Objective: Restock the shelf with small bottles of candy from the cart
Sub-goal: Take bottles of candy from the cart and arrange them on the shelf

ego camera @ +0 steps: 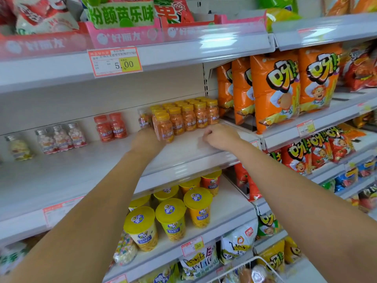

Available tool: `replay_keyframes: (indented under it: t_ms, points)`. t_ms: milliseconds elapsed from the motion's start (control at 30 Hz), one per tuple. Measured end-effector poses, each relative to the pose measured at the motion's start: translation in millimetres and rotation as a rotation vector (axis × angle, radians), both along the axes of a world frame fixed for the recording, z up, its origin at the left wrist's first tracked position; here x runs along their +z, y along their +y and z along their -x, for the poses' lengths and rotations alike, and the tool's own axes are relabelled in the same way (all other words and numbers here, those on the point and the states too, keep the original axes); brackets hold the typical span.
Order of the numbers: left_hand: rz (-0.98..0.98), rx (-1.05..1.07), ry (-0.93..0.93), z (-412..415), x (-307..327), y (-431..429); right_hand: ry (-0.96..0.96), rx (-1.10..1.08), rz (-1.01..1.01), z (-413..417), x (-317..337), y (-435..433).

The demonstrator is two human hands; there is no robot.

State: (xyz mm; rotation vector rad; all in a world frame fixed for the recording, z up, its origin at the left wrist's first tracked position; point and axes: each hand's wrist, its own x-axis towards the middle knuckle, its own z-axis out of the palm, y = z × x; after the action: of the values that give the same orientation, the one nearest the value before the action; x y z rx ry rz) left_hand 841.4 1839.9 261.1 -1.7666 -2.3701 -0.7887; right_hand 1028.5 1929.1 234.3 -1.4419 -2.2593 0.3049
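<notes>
Small bottles (189,117): clear plastic, yellow caps, filled with orange candy, label band with white print. They stand upright in tight rows at the right end of the middle shelf (102,160), against the back, just beside the orange snack bags (275,88).
Front bottle (164,127) stands forward of the block, at its left corner.
One bottle with darker mixed candy (143,119) stands at the block's left edge.
Further left on the same shelf are two red-capped bottles (111,126), then silver-capped bottles of pale candy (61,137), well apart from the orange block.

Left hand (145,139): arm stretched up and forward, back of hand to the camera, right against the front bottle. Fingers hidden behind the bottles, so the grip cannot be told.
Right hand (221,136): arm extended, hand resting on the shelf near its front edge, just in front of the block's right end. Fingers curled under into a loose fist; nothing seen in it.
Cart (255,260): white wire rim at bottom right.
</notes>
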Motion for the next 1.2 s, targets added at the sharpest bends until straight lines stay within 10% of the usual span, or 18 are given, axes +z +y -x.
replay_keyframes:
  t_ms: [200,333,767,1200]
  points:
    - [-0.360,-0.196,0.020,-38.8,-23.7,-89.2,0.374,0.201,0.045,-13.3,13.2,-33.2]
    - [-0.268,-0.275,-0.101,-60.0,-82.4,-151.7,0.499,0.287,-0.117,-26.1,-11.0,-98.2]
    - [0.546,-0.242,-0.300,-64.4,-298.6,-257.4,-0.125,0.371,0.588,-85.4,-239.1,-237.3]
    - [1.009,-0.505,-0.053,-101.7,-361.1,-287.1,-0.275,0.478,0.830,-85.7,-350.8,-315.2]
